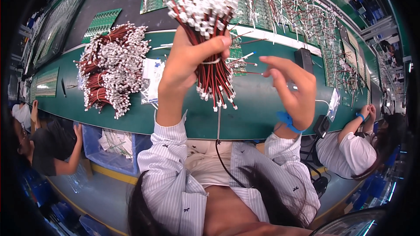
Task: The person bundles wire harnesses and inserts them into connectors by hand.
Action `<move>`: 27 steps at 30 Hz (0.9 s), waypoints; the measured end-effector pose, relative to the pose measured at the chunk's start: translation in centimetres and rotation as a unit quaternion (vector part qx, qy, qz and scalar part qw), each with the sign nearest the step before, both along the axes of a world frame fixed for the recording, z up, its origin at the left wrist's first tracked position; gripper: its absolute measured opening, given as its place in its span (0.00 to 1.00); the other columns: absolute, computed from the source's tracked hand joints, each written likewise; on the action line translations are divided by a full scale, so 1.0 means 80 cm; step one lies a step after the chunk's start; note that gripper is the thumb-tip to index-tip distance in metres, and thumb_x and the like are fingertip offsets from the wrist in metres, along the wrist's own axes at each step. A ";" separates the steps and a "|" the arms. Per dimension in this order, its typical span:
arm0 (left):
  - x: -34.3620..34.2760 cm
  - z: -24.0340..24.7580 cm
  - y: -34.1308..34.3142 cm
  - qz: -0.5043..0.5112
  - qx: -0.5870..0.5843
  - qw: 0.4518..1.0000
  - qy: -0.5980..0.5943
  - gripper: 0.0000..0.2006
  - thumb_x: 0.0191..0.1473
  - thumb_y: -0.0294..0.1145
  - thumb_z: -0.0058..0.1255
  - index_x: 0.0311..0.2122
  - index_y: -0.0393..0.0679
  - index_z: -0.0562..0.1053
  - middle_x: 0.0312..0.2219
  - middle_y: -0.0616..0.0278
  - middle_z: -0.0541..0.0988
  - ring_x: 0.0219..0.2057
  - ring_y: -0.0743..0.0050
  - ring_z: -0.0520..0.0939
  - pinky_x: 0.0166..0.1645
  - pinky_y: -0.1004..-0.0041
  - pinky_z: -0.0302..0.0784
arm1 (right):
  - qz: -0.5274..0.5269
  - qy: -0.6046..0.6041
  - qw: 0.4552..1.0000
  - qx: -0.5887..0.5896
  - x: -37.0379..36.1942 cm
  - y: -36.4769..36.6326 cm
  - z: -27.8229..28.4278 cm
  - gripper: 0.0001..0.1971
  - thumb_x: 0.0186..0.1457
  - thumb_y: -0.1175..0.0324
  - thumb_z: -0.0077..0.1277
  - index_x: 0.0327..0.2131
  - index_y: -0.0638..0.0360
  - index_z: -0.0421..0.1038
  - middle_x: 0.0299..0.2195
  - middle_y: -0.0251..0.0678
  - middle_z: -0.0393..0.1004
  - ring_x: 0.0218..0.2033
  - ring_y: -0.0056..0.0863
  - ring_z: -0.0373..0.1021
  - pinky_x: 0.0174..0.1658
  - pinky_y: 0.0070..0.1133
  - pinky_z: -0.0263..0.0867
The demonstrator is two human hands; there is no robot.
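My left hand (186, 59) is closed around a thick bundle of red-and-black connector wires (215, 81), raised over the green work mat. White plugs crowd the bundle's top, smaller white ends fan out below, and a pale band circles its middle. To its right, my right hand (295, 85) is lifted with thumb and index finger curved and apart; nothing shows between them. A few loose wires (245, 72) reach from the bundle's side toward those fingertips, near a green circuit board (236, 52) partly hidden behind the bundle. My right wrist wears a blue band (288, 121).
Several banded wire bundles (111, 70) are heaped at left, beside a clear bag (152, 81). Circuit boards with wires (262, 4) line the far side. A black box (303, 60) stands at right. A blue bin (92, 144) sits below the table edge; co-workers sit at both sides.
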State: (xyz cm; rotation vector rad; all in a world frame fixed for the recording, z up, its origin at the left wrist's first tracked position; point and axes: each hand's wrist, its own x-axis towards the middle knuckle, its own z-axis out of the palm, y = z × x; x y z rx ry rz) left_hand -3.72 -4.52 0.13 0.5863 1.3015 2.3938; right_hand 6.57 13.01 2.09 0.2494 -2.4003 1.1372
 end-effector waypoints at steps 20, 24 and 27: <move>0.018 0.003 0.030 -0.076 -0.114 0.990 0.027 0.22 0.34 0.24 0.58 0.39 0.35 0.67 0.32 0.64 0.74 0.33 0.80 0.73 0.38 0.78 0.69 | -0.023 0.072 0.985 -0.155 -0.028 -0.028 -0.010 0.07 0.42 0.75 0.55 0.26 0.62 0.68 0.21 0.27 0.70 0.15 0.09 0.61 0.17 0.09 0.51; 0.017 0.004 0.026 -0.066 -0.118 0.990 0.043 0.20 0.33 0.24 0.58 0.37 0.36 0.69 0.31 0.63 0.74 0.32 0.80 0.73 0.38 0.77 0.69 | 0.007 0.061 0.975 -0.216 -0.030 -0.030 -0.009 0.06 0.42 0.77 0.54 0.26 0.63 0.68 0.19 0.26 0.70 0.16 0.08 0.60 0.17 0.08 0.50; 0.016 0.006 0.026 -0.065 -0.119 0.989 0.054 0.21 0.33 0.26 0.60 0.37 0.36 0.69 0.30 0.64 0.74 0.32 0.80 0.74 0.37 0.77 0.70 | 0.032 0.031 0.966 -0.255 -0.029 -0.026 -0.008 0.05 0.43 0.78 0.54 0.26 0.65 0.69 0.18 0.26 0.69 0.16 0.07 0.60 0.17 0.08 0.50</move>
